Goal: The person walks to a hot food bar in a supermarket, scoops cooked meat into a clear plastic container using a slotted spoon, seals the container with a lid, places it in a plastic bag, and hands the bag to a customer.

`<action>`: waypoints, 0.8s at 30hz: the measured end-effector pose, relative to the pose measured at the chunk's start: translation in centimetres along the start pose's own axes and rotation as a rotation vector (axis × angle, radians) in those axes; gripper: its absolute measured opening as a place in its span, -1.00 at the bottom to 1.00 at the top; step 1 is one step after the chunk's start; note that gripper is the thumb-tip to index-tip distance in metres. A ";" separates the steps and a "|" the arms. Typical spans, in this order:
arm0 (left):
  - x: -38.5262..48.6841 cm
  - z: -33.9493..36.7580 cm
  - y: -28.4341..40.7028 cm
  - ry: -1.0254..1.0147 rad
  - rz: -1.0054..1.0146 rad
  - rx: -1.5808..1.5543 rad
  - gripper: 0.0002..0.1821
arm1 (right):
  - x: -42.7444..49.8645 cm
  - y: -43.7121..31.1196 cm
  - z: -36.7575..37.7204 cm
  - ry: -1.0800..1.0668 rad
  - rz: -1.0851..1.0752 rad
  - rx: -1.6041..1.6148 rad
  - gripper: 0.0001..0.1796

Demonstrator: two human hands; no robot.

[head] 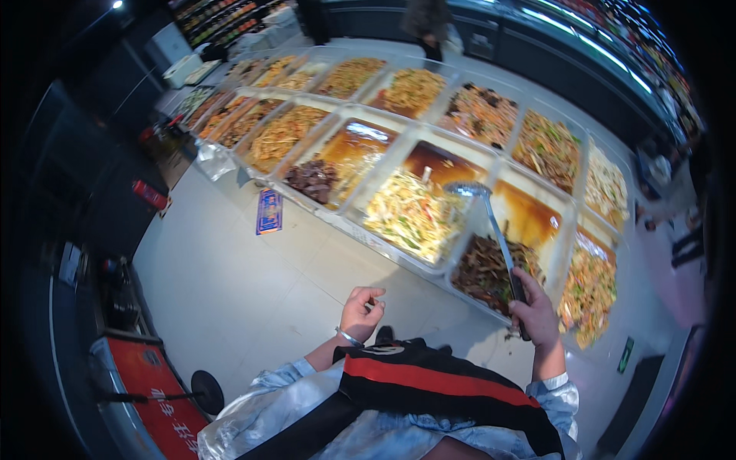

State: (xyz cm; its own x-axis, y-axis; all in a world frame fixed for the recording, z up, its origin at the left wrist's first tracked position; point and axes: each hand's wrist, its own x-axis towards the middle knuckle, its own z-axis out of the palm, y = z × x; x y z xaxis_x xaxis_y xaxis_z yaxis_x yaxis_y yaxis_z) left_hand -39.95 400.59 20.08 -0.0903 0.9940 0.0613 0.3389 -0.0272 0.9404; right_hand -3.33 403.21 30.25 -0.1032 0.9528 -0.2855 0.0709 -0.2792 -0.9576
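My right hand [536, 313] is closed around the black handle of a metal strainer ladle [499, 233]. The ladle's perforated head hangs over a clear plastic tray holding pale shredded vegetable salad [411, 215] and brown liquid. Just under the shaft is another tray, with dark brown strips [489, 270] at its near end and brown sauce at the far end. My left hand [362, 315], wearing a metal bracelet, is held over the floor in front of my body. Its fingers curl loosely, with a gap at the thumb and nothing in them.
Several more food trays, including noodle-like food [287, 135] and dark purplish pieces [313, 179], fill the counter. A fire extinguisher [150, 195] stands at left, near a red panel [155, 397]. Beyond the counter stands a person [426, 23]. A blue printed sheet [269, 211] lies on the floor.
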 end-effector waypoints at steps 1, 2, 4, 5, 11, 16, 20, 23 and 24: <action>-0.2 -1.6 -0.2 0.028 -0.007 0.052 -0.74 | 0.9 -0.2 1.6 -0.025 0.010 0.000 -0.28; -0.5 -3.0 -0.7 0.066 -0.038 0.057 -0.74 | 1.5 -0.5 2.9 -0.054 0.030 0.001 -0.28; -1.3 -6.1 -1.9 0.140 -0.101 0.069 -0.75 | 3.5 -1.3 5.8 -0.065 0.037 -0.010 -0.28; -1.5 -7.3 -2.5 0.172 -0.116 0.068 -0.75 | 4.5 -1.3 7.0 -0.060 0.041 -0.014 -0.28; -3.1 -13.5 -6.6 0.322 -0.165 0.086 -0.75 | 12.1 1.1 12.7 0.059 0.041 -0.194 -0.26; -4.6 -16.5 -9.3 0.406 -0.242 0.042 -0.75 | 15.6 2.1 16.8 0.163 0.046 -0.494 -0.20; -5.1 -17.4 -10.0 0.424 -0.307 -0.002 -0.75 | 16.5 3.4 16.7 0.200 -0.031 -0.685 -0.18; -5.3 -17.1 -12.2 0.415 -0.303 -0.002 -0.75 | 15.9 2.4 17.3 0.208 -0.025 -0.767 -0.19; -5.4 -16.9 -12.4 0.393 -0.314 0.018 -0.76 | 15.5 2.0 17.5 0.207 -0.021 -0.797 -0.20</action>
State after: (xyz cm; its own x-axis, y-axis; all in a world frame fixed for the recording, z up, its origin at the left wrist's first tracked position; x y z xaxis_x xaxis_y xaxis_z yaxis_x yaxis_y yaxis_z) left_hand -59.48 393.82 13.70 -0.5354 0.8387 -0.0994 0.2547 0.2726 0.9278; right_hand -22.14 415.37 23.26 0.0672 0.9813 -0.1805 0.7624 -0.1672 -0.6252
